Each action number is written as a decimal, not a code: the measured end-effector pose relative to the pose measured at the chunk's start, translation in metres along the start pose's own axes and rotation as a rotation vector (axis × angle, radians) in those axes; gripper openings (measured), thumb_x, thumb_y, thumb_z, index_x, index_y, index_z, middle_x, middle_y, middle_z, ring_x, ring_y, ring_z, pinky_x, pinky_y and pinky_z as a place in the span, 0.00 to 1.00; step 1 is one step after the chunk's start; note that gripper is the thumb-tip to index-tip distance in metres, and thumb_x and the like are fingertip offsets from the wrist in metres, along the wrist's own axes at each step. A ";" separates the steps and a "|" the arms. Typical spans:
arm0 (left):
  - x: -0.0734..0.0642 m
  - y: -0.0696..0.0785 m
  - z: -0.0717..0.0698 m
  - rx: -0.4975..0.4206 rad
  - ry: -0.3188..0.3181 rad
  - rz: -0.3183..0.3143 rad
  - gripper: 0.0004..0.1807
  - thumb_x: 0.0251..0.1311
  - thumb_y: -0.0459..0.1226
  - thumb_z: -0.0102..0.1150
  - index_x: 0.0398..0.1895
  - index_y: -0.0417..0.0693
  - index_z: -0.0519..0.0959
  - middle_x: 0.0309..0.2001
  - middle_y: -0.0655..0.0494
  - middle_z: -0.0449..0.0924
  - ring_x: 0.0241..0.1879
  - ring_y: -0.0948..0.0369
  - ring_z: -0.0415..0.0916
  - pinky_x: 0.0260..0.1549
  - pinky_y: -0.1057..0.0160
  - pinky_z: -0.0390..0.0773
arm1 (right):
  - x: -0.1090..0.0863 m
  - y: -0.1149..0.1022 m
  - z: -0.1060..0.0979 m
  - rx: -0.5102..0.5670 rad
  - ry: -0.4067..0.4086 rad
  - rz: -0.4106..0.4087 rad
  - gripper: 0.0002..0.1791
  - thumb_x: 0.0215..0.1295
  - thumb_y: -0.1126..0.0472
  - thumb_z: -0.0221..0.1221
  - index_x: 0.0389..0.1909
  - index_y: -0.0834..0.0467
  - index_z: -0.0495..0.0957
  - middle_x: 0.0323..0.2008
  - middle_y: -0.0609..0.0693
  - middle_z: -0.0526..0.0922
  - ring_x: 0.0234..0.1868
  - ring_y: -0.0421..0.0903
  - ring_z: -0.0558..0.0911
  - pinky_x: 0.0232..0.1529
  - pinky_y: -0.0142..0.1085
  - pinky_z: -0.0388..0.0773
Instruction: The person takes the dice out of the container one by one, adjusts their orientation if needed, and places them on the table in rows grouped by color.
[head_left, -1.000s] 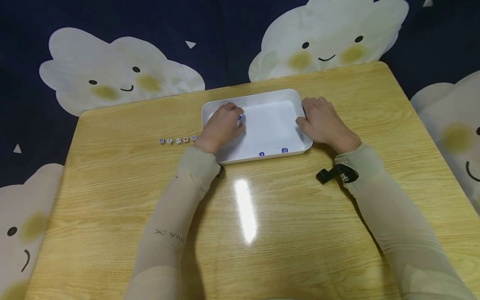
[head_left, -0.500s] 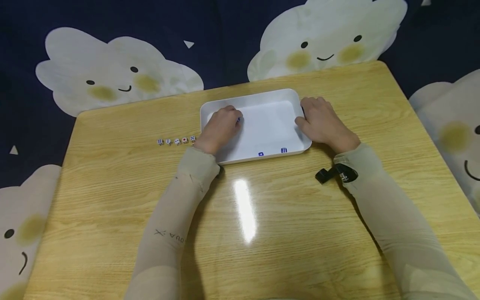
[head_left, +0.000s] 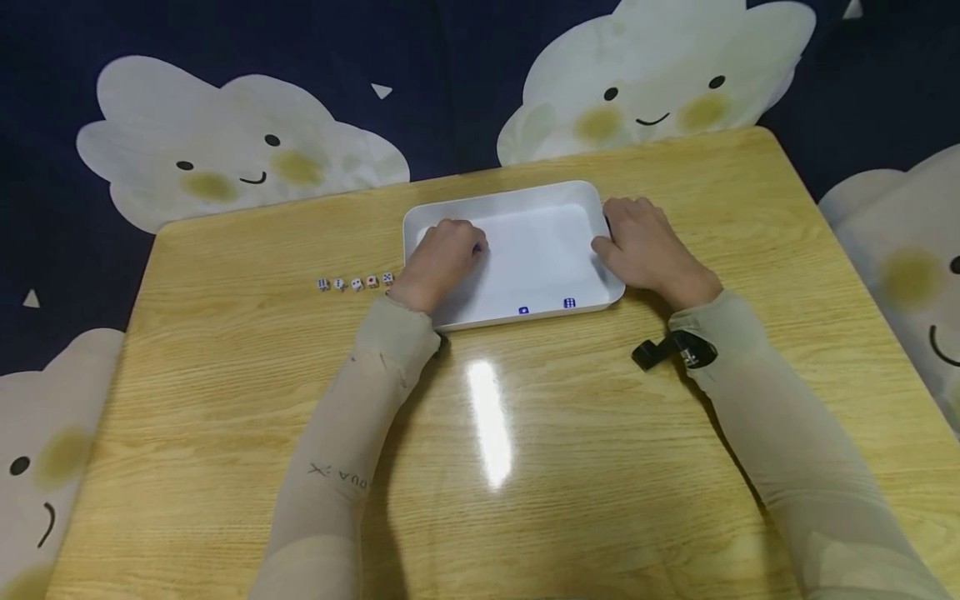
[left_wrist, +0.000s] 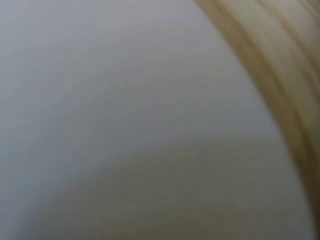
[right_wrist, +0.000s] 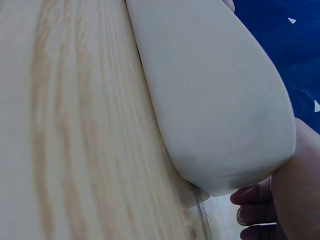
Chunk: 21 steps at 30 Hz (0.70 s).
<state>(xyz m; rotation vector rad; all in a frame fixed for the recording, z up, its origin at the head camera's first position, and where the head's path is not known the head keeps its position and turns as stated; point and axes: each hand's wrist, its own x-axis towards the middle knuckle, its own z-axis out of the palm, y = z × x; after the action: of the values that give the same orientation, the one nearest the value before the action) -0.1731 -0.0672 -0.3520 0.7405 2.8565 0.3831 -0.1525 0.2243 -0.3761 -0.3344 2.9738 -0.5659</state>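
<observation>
A white rectangular tray (head_left: 540, 242) lies on the wooden table. My left hand (head_left: 442, 258) is inside its left part, thumb and finger pinching a die with blue markings (head_left: 477, 247); most of that die is hidden by the fingers. My right hand (head_left: 645, 246) grips the tray's right end, thumb over the rim and fingers around the outer side. Along the tray's near wall are a die with a single spot (head_left: 523, 311) and a die with several spots (head_left: 569, 303). The left wrist view shows only the blurred tray wall (left_wrist: 125, 100).
Several small white dice (head_left: 356, 284) stand in a row on the table just left of the tray, partly behind the left wrist. The wooden table (head_left: 570, 467) reaches a dark cloth with cloud faces (head_left: 442, 83) behind it.
My left thumb and fingers have come together around the die, and the left hand has shifted slightly nearer. The right hand keeps its hold on the tray.
</observation>
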 end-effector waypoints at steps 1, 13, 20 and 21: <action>0.000 0.000 0.000 0.000 -0.002 0.001 0.15 0.74 0.30 0.52 0.52 0.43 0.88 0.55 0.45 0.88 0.58 0.51 0.84 0.60 0.53 0.84 | 0.000 0.000 0.000 -0.001 -0.001 0.001 0.22 0.74 0.55 0.44 0.55 0.69 0.71 0.46 0.65 0.77 0.45 0.61 0.69 0.47 0.52 0.65; -0.012 0.001 -0.011 -0.047 0.033 0.004 0.12 0.72 0.30 0.57 0.50 0.43 0.89 0.55 0.48 0.89 0.57 0.53 0.85 0.58 0.56 0.84 | 0.000 0.000 0.001 -0.004 0.027 -0.018 0.19 0.73 0.56 0.44 0.49 0.68 0.72 0.41 0.64 0.76 0.43 0.61 0.69 0.44 0.50 0.64; -0.021 0.000 -0.014 -0.039 0.058 0.013 0.11 0.72 0.30 0.58 0.49 0.43 0.89 0.53 0.48 0.89 0.56 0.53 0.86 0.58 0.57 0.84 | 0.000 0.001 0.001 -0.013 0.037 -0.033 0.17 0.73 0.56 0.44 0.45 0.67 0.72 0.38 0.63 0.75 0.41 0.60 0.68 0.42 0.48 0.62; -0.022 0.000 -0.014 -0.039 0.065 0.012 0.11 0.72 0.30 0.58 0.49 0.42 0.89 0.53 0.48 0.89 0.56 0.53 0.86 0.58 0.57 0.84 | 0.000 0.001 0.001 -0.015 0.036 -0.032 0.18 0.73 0.56 0.44 0.45 0.67 0.72 0.38 0.63 0.75 0.41 0.60 0.68 0.42 0.48 0.62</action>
<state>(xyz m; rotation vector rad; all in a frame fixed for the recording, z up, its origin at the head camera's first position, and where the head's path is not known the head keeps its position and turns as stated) -0.1571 -0.0811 -0.3363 0.7525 2.8966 0.4713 -0.1525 0.2248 -0.3775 -0.3772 3.0135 -0.5590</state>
